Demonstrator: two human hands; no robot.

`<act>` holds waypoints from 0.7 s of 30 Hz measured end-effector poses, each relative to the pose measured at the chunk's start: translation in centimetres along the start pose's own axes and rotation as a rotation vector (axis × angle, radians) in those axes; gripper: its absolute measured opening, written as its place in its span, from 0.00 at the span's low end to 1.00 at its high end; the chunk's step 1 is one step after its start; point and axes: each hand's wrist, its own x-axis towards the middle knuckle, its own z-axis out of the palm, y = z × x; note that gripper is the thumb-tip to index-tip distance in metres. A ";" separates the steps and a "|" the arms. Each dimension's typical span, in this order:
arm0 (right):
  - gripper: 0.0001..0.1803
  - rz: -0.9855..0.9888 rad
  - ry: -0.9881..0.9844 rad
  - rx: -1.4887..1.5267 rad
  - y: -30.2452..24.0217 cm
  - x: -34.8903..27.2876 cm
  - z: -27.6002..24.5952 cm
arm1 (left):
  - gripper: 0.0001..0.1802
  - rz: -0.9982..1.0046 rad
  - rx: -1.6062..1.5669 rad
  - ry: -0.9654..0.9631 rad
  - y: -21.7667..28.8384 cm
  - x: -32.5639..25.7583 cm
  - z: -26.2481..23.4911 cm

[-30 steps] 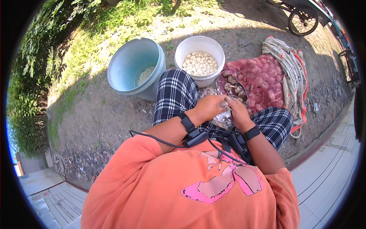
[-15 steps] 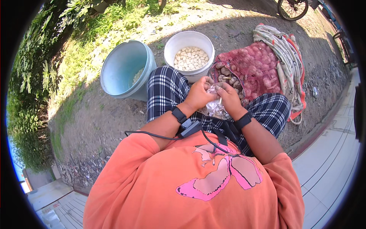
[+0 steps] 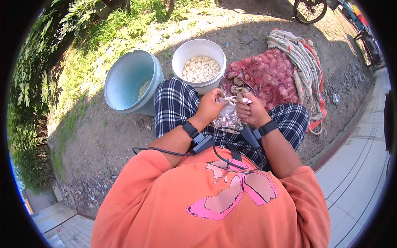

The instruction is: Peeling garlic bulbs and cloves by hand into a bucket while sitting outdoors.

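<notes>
Leaves (image 3: 31,89) crowd the far left, with sunlit grass (image 3: 97,43) beside them. Next comes a blue bucket (image 3: 120,84), tilted toward the person, with some pale cloves (image 3: 144,88) low on its right side. A knee in checked trousers (image 3: 175,99) reaches up just beside it. Right of that, a white bucket (image 3: 180,56) stands on the bare ground, its bottom covered with peeled garlic (image 3: 201,69).

Below the white bucket, the left hand (image 3: 211,106) has its thumb and fingers drawn close together, pinching a wisp of papery skin (image 3: 227,99). A black band (image 3: 190,129) circles that wrist. Loose garlic skins (image 3: 226,120) lie heaped between the knees, under both hands. Whole bulbs (image 3: 236,82) show at the mouth of a red net sack (image 3: 271,72), just beyond the hands. The right hand (image 3: 250,110) is curled in, thumb and fingers closed on a small pinkish-white piece (image 3: 247,100); whether it is a clove cannot be told.

Right of the sack's bulging body lies a bunched, pale cloth (image 3: 298,68) with orange edging. Farther off stands a spoked wheel (image 3: 310,10), and pale tiles (image 3: 359,161) run along the right edge.
</notes>
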 end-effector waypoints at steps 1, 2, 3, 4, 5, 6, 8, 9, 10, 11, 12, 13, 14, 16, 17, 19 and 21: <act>0.18 -0.033 0.005 -0.068 -0.5 -0.7 1.3 | 0.14 -0.093 0.102 0.043 -0.6 0.1 -0.5; 0.18 -0.046 -0.125 -0.072 -1.1 -0.8 1.1 | 0.14 -0.187 0.206 0.088 -1.4 0.3 -1.1; 0.20 -0.070 -0.009 -0.107 -1.7 -0.9 1.2 | 0.17 -0.083 0.293 0.081 -2.5 0.4 -1.1; 0.22 -0.114 0.125 -0.136 -2.3 -1.5 1.3 | 0.24 -0.057 0.403 -0.072 0.3 0.3 0.0; 0.18 -0.129 0.315 -0.213 -2.1 -1.4 1.8 | 0.28 0.027 0.492 -0.084 0.3 -0.1 0.3; 0.18 -0.127 0.300 -0.219 -1.8 -0.8 1.5 | 0.32 0.112 0.581 -0.096 0.2 -0.2 0.4; 0.11 -0.028 0.302 -0.403 -1.2 -0.1 0.7 | 0.34 0.138 0.518 -0.110 1.3 -0.1 0.3; 0.08 0.012 0.272 -0.395 -0.9 0.1 0.8 | 0.34 0.168 0.446 -0.153 2.3 0.0 0.2; 0.06 0.008 0.310 -0.395 -0.4 0.1 0.9 | 0.33 0.208 0.375 -0.194 3.4 0.2 0.2; 0.04 0.053 0.267 -0.364 -0.4 0.4 0.8 | 0.28 0.138 0.220 -0.348 2.8 0.8 -0.1; 0.03 0.088 0.226 -0.309 -0.2 0.2 1.0 | 0.24 0.149 0.193 -0.360 2.3 0.1 0.0; 0.02 0.109 0.239 -0.305 -0.3 -0.1 0.8 | 0.22 0.127 0.264 -0.379 3.8 -0.2 0.2; 0.03 0.170 0.210 -0.278 -0.2 0.1 0.5 | 0.20 0.154 0.158 -0.406 2.5 -0.3 -0.1; 0.08 0.252 0.212 -0.283 0.3 0.5 0.5 | 0.18 0.205 0.235 -0.301 1.0 -1.1 -0.5; 0.10 0.225 0.264 -0.266 0.4 0.2 -0.6 | 0.18 0.177 0.272 -0.265 2.5 -1.2 0.1; 0.11 0.103 0.404 -0.442 1.3 0.4 1.1 | 0.17 0.047 0.222 -0.147 1.8 -1.7 -0.1; 0.12 0.046 0.416 -0.704 1.2 0.2 -0.2 | 0.16 0.025 0.276 -0.084 2.4 -2.0 0.0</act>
